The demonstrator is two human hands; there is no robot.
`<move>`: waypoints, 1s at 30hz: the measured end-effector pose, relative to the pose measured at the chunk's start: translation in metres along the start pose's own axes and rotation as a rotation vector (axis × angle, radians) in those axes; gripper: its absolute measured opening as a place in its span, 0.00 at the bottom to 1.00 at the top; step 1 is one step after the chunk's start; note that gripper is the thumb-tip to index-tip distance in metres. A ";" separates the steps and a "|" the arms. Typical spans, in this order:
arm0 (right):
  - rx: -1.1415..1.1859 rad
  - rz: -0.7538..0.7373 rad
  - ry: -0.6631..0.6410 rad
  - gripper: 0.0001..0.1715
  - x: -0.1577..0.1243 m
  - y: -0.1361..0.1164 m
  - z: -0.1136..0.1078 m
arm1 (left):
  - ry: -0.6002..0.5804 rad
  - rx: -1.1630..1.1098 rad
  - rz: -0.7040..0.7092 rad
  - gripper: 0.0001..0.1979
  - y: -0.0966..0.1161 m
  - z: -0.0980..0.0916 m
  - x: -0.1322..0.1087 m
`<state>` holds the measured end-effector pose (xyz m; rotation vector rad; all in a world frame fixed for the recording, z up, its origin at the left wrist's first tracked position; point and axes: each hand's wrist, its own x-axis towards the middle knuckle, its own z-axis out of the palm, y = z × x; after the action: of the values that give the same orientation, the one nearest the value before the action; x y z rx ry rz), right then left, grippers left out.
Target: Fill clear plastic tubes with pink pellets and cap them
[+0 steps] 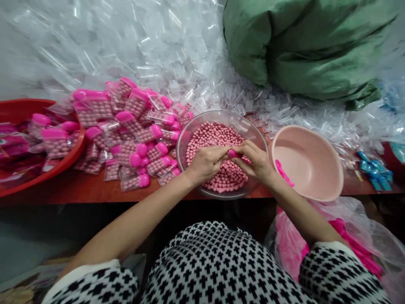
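Note:
Over a clear round bowl [262, 177] of pink beads [215, 133], my two hands meet. My right hand [255, 160] pinches a bright pink cap [233, 153] between thumb and fingers. Beside it, my left hand [207, 162] is closed with its fingertips against the cap; whatever is inside its fingers is hidden. To the left lies a pile of clear flat containers [136, 103] filled with pink beads and topped with pink caps.
A red basin [80, 147] at left holds more filled containers. A pale pink basin [306, 164] with pink strips [284, 173] stands at right. Behind are heaped empty clear containers [142, 38] and a green sack [303, 46]. Blue-capped pieces [376, 171] lie far right; a plastic bag [354, 211] hangs below.

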<state>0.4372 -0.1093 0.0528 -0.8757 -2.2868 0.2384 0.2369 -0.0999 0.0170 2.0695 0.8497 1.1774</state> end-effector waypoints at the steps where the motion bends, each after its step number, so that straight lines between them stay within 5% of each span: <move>1: 0.029 0.003 -0.013 0.03 0.003 0.002 0.000 | 0.002 -0.008 -0.023 0.10 0.000 -0.001 0.000; 8: 0.224 0.229 0.061 0.11 0.023 0.008 -0.002 | 0.088 -0.274 -0.295 0.15 0.008 -0.004 0.009; 19: 0.090 0.118 0.125 0.05 0.007 -0.003 -0.002 | 0.070 -0.187 -0.192 0.11 0.008 -0.006 0.005; 26: -0.110 0.014 -0.052 0.08 0.014 -0.002 -0.003 | 0.077 0.026 -0.080 0.12 0.005 -0.001 -0.001; 30: 0.058 0.046 -0.037 0.10 0.019 0.009 0.001 | 0.089 0.026 -0.151 0.12 0.007 -0.003 -0.001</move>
<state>0.4309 -0.0902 0.0590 -0.9012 -2.2835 0.3422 0.2359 -0.1038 0.0228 1.9479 1.0495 1.1890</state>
